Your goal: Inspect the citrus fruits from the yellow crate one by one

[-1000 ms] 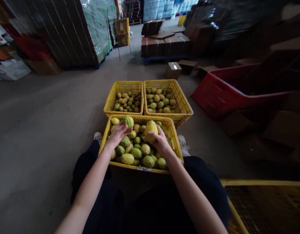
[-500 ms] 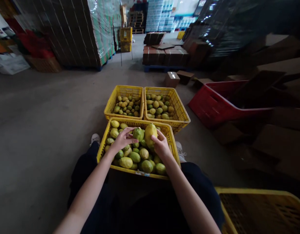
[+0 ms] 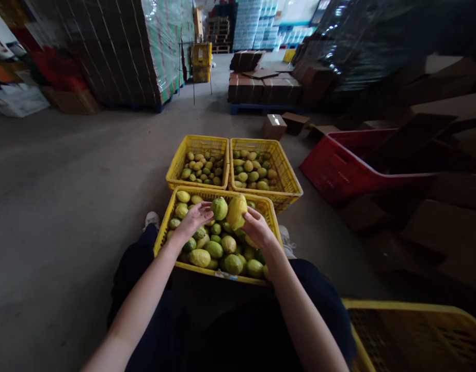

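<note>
One round green fruit (image 3: 219,208): it is being held by the left hand (image 3: 195,217), fingers being closed around its left side; part of the grip is being hidden by the fruit
One longer yellow fruit (image 3: 237,211): it is being gripped by the right hand (image 3: 259,227) at its lower right; some fingertips are being hidden behind it
Between the two fruits: whether they are touching is not being shown
Front crate (image 3: 199,268): both held fruits are being kept above it; its yellow slatted plastic is being filled by rounded and oval loose fruit (image 3: 213,250), and its right side is being partly covered by the forearm
Pale sticker (image 3: 226,276): it is being worn on the near rim, its print being too small to read
Left rear crate (image 3: 197,186) and right rear crate (image 3: 267,194): smaller-looking fruit is being held in both, their floors being hidden
Red bin (image 3: 331,165): its smooth side is being lit, its far end being lost in shadow
Near yellow crate (image 3: 400,306): it is being cut off at the lower right
Tall stack (image 3: 164,57): it is being wrapped by shiny clear film, its top being cut off
</note>
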`<state>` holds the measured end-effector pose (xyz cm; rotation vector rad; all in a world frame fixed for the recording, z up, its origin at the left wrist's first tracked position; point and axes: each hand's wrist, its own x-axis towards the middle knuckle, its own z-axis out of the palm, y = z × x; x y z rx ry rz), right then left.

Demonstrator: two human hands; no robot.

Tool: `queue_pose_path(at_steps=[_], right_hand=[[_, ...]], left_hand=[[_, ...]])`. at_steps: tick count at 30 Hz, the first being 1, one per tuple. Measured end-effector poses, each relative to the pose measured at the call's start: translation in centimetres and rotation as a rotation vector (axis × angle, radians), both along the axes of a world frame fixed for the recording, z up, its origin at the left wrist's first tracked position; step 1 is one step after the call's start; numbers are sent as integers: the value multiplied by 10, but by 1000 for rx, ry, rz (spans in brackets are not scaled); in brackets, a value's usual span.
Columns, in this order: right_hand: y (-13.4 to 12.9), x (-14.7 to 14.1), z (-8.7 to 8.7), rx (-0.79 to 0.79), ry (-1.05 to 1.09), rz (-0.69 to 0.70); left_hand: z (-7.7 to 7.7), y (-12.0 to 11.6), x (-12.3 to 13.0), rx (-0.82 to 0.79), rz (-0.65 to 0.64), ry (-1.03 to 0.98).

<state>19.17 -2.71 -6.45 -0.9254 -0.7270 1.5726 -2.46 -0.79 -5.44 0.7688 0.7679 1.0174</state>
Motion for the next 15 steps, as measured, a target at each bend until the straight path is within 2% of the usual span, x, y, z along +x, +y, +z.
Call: queue_pose_path(at_steps=[3,7,15], right_hand=[[1,5,-2,-18,3,-18],[-1,6,-1,27,-28,24],[0,8,-5,51,15,98]], left_hand=[[-5,1,-1,-33,-46,-37],[-8,2,-4,-49,-68,-71],[-4,0,-4,-96,-128,-149]])
